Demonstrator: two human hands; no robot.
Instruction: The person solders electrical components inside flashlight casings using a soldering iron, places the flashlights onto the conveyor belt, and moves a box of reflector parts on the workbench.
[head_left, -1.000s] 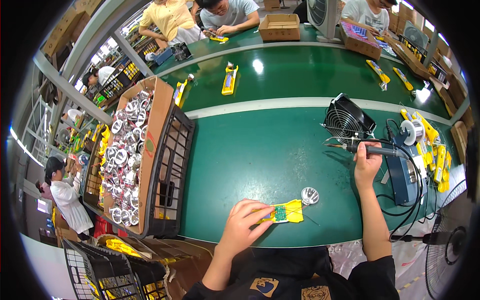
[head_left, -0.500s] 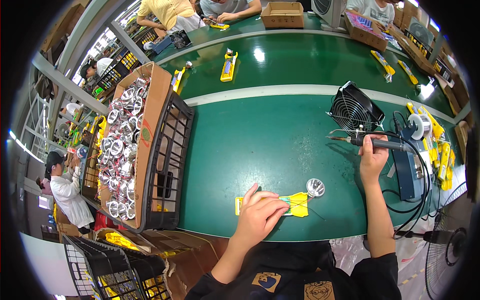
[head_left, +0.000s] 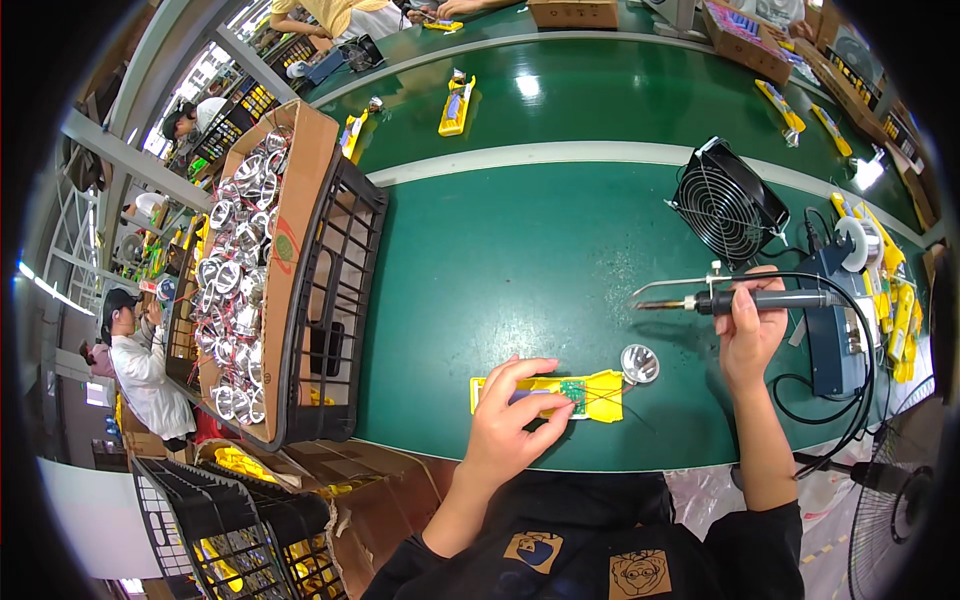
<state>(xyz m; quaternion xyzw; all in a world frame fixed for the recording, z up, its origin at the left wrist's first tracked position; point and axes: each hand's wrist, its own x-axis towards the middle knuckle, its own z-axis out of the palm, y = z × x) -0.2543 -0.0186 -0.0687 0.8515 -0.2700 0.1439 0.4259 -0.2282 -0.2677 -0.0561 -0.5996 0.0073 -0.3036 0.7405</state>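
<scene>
In front of me on the green bench lies a yellow plastic housing [head_left: 604, 396] with a small green circuit board [head_left: 574, 393] in it. My left hand [head_left: 508, 418] rests over the housing, thumb and forefinger pinched at the board on a thin wire [head_left: 597, 386]. Thin wires run from there to a round silver reflector [head_left: 640, 364] that sits just beyond the housing's right end. A soldering iron [head_left: 735, 301] with a metal feed tube above its tip is gripped by my right hand [head_left: 752, 330]. Its tip points left, apart from the board.
A carton of silver reflectors [head_left: 235, 285] stands in a black crate [head_left: 335, 310] at left. To the right are a black fan [head_left: 728, 205], a blue soldering station [head_left: 835, 335] and a solder spool [head_left: 858, 245]. Yellow housings [head_left: 455, 105] lie on the far belt; people work beyond.
My right hand has turned the soldering iron and brought it slightly lower. The left fingers have shifted, uncovering more of the circuit board. The whole view has tilted slightly.
</scene>
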